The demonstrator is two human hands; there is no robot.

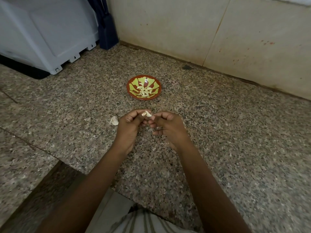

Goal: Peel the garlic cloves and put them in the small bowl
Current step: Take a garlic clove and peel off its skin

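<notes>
Now, from the head camera, both arms reach out over the speckled stone counter (pixel 218 132). The two hands meet near the middle of the picture.

The left grip (pixel 129 126) is curled. Its thumb and first fingers pinch a garlic clove (pixel 148 113). The clove is white and a bit bent. Its long way runs from about 10 o'clock down to 4 o'clock. The thumb, with a shiny nail, lies on the 10 o'clock end. The 4 o'clock end sticks out toward the other hand.

The right grip (pixel 170 128) is curled too. Its fingertips pinch the 4 o'clock end of the same clove. I cannot tell if they hold the skin or the clove itself.

The small bowl (pixel 130 86) sits on the counter at 12 o'clock from the hands, apart from them. It is red with a green leaf pattern. A little pile of peeled cloves (pixel 144 91) lies in its middle, pointing all sorts of ways.

A white garlic piece (pixel 114 121) lies on the counter at 9 o'clock, just beside the left grip.

Far off at 10 o'clock stands a big white box (pixel 47 34). A tiled wall (pixel 185 27) runs behind the bowl from 12 to 2 o'clock. Striped cloth (pixel 143 222) shows at 6 o'clock, between the arms.
</notes>
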